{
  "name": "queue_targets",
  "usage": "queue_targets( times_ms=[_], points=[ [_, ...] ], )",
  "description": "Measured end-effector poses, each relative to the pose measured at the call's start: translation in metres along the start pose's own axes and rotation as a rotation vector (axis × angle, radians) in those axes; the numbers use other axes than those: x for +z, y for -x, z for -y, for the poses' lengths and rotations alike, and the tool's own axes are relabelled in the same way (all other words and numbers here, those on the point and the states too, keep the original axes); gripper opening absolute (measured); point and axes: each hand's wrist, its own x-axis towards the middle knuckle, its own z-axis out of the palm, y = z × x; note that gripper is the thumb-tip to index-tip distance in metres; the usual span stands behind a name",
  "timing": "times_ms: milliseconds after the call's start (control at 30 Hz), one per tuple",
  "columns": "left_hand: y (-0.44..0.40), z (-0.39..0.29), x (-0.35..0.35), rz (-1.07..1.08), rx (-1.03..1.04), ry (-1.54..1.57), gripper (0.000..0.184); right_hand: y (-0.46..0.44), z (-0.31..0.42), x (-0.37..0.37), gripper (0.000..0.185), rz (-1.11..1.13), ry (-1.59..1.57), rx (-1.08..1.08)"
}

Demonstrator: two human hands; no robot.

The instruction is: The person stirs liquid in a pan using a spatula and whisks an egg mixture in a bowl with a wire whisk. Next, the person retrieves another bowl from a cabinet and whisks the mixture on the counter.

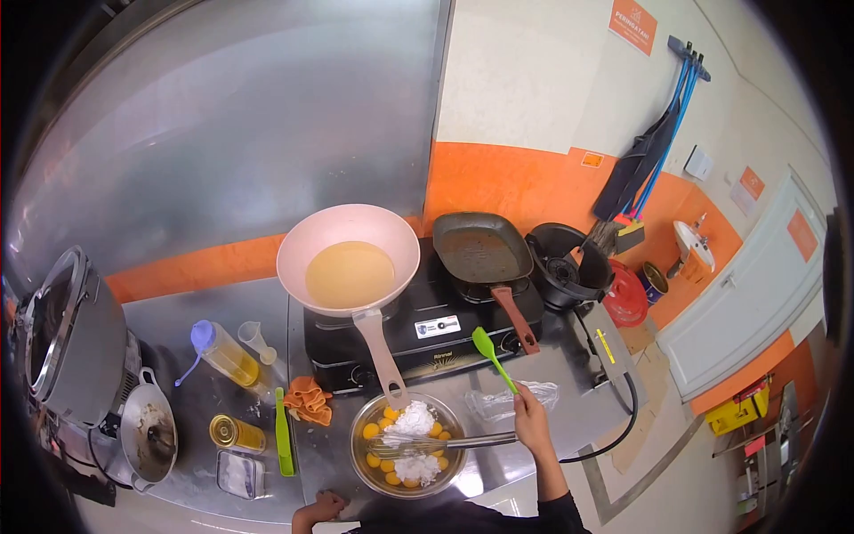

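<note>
My right hand (532, 422) is closed around the handle of a green silicone brush (487, 345), whose head points up and left, near the stove's front edge. The whisk (463, 441) lies across a steel bowl (361, 469), its handle end close to my right hand; whether I touch it is unclear. In the bowl are several egg yolks (410, 482) and white powder (414, 418). My left hand (330, 505) rests at the counter's front edge, left of the bowl, with its fingers curled; anything inside it is hidden.
A pink pan (294, 258) holding a tan layer and a dark square pan (483, 249) sit on the black stove (418, 343). Left are an orange cloth (308, 400), green spatula (284, 436), oil bottle (227, 356), can (237, 432) and pot (142, 427). Crumpled plastic (507, 400) lies right.
</note>
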Motion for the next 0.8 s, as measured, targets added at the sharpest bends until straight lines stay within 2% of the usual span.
queue_targets(
  times_ms=[67, 167, 267, 367, 467, 567, 667, 800],
  points=[
    [-0.005, 0.015, 0.010, -0.141, 0.032, 0.040, 0.030, -0.005, 0.006, -0.002, 0.028, 0.161, -0.559, 0.285],
    [-0.004, 0.018, 0.016, -0.205, 0.042, 0.082, 0.029, -0.010, 0.020, -0.014, 0.026, 0.298, -0.820, 0.443],
    [0.006, 0.006, 0.017, -0.217, 0.063, 0.070, 0.031, -0.014, 0.015, -0.014, 0.026, 0.313, -0.814, 0.430],
    [0.008, 0.007, 0.019, -0.248, 0.076, 0.041, 0.034, -0.020, -0.004, 0.003, 0.027, 0.181, -0.552, 0.272],
    [0.010, 0.003, 0.021, -0.261, 0.030, 0.046, 0.036, -0.032, 0.002, 0.016, 0.040, 0.016, 0.326, -0.213],
    [0.012, -0.003, 0.019, -0.257, -0.017, -0.067, 0.030, -0.038, -0.017, 0.021, 0.054, 0.077, 0.484, -0.293],
    [0.017, -0.008, 0.019, -0.263, 0.034, -0.114, 0.031, -0.037, -0.031, 0.008, 0.059, 0.189, 0.515, -0.209],
    [0.012, 0.000, 0.025, -0.306, -0.001, -0.068, 0.031, -0.031, -0.052, -0.002, 0.056, 0.188, 0.460, -0.114]
  ],
)
